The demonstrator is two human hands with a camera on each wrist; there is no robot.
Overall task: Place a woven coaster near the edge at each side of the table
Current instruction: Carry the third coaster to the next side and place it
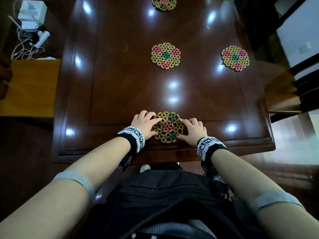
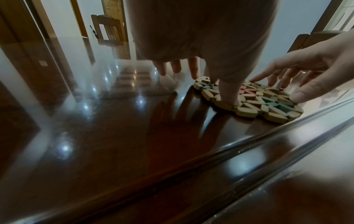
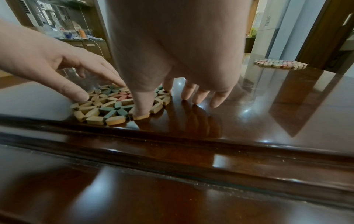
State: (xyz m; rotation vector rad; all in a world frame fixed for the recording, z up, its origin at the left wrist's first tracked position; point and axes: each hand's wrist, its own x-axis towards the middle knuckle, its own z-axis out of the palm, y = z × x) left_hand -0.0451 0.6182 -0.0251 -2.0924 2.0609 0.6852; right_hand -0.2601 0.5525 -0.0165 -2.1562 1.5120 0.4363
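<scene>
Four woven coasters of tan, pink and green pieces lie on the dark glossy table (image 1: 120, 83). One coaster (image 1: 167, 126) sits by the near edge, between my hands. My left hand (image 1: 146, 123) touches its left rim with thumb and forefinger, fingers fairly straight. My right hand (image 1: 192, 129) touches its right rim the same way. In the left wrist view my thumb (image 2: 229, 100) presses on this coaster (image 2: 268, 104). Another coaster (image 1: 166, 55) lies at the table's centre, one (image 1: 235, 58) near the right edge, one (image 1: 164, 3) at the far edge.
A wooden chair (image 1: 284, 94) stands against the table's right side. A low wooden surface (image 1: 32, 87) and a white router with cables (image 1: 32, 16) are to the left. A black bag (image 1: 164, 195) rests against my body below the table's near edge.
</scene>
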